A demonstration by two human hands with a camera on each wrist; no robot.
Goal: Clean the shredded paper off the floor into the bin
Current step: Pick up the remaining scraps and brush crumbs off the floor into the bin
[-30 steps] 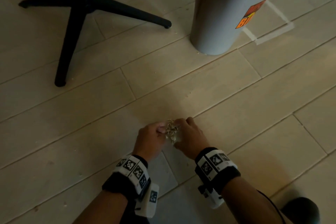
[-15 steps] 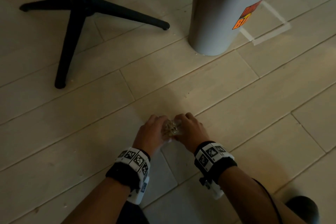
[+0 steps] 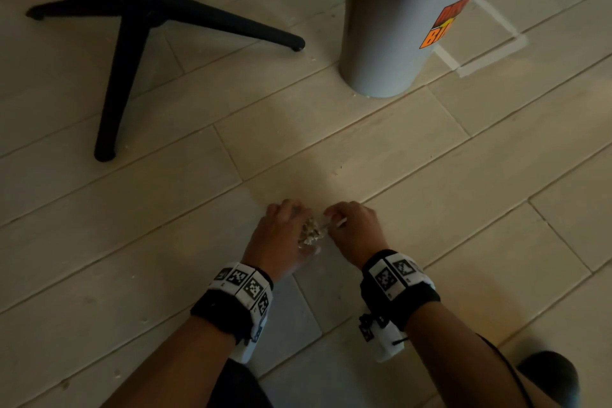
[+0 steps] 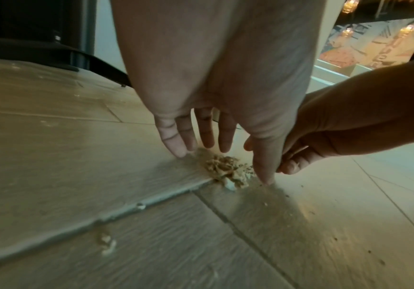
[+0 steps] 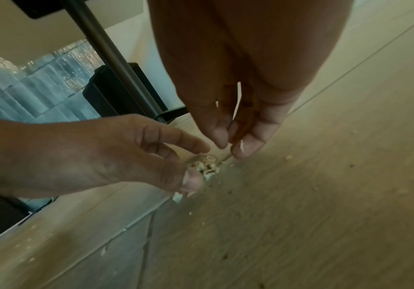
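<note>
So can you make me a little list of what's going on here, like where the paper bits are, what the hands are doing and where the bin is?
paper pile: small heap of shredded paper on the floor, between the hands
left hand: fingers straight, tips down beside the heap
right hand: fingers bent close to the heap, holding nothing that shows
bin: grey, standing ahead to the right, paper already inside
stray bits: a few crumbs on the floor nearer the camera
chair base: black, ahead to the left
</note>
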